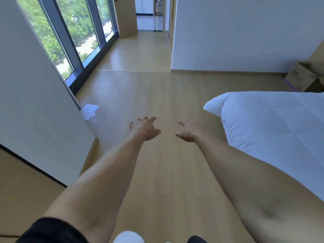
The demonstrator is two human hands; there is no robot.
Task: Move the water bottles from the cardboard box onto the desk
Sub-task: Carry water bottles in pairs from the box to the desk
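Both my arms stretch forward over the wooden floor. My left hand (144, 128) hangs with fingers spread and loosely curled, holding nothing. My right hand (188, 131) is a short way to its right, fingers also loosely curled and empty. An open cardboard box (305, 77) stands on the floor at the far right, against the wall beyond the bed; its inside is hidden from here. No water bottle is visible. A light wooden surface (22, 183) lies at the lower left, perhaps the desk.
A bed with a white duvet (273, 123) fills the right side. A white wall panel (35, 102) stands at the left, with white paper sheets (90, 111) on the floor beside it. Tall windows (73, 32) line the left; a corridor (149, 23) leads away ahead.
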